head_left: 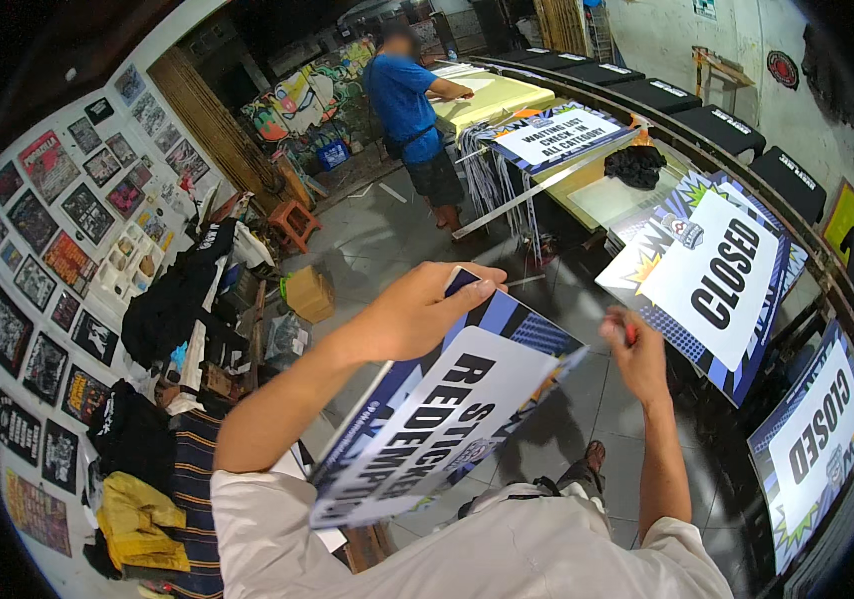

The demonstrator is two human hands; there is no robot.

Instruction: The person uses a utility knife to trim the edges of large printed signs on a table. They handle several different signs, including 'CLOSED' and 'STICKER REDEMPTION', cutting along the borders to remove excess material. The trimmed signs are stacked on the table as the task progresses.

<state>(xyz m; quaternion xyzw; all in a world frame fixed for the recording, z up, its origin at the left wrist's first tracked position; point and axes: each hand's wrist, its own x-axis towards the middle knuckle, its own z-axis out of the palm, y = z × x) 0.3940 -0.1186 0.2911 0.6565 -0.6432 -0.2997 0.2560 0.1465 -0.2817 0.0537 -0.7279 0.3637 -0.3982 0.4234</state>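
Note:
My left hand (pixel 434 307) grips the upper edge of a printed sign board (pixel 434 419), with the thumb over its printed face. The board is tilted in front of my body; it has blue-and-white graphics and a white panel with large black lettering. To its right, my right hand (pixel 633 352) is raised in the air, slightly blurred, its fingers curled around a small red object (pixel 630 334) that is mostly hidden. Its kind cannot be made out. Just beyond that hand, another printed sign board (pixel 711 277) lies on a stack at the near end of the worktable, apart from the fingers.
A further sign board (pixel 812 449) is at the lower right. Along the worktable lie a third sign (pixel 558 138), a black cloth (pixel 635 166) and a long metal straightedge (pixel 531 196). A person in blue (pixel 404 105) stands at its far end. An orange stool (pixel 294 224) and cardboard box (pixel 307 293) occupy the floor.

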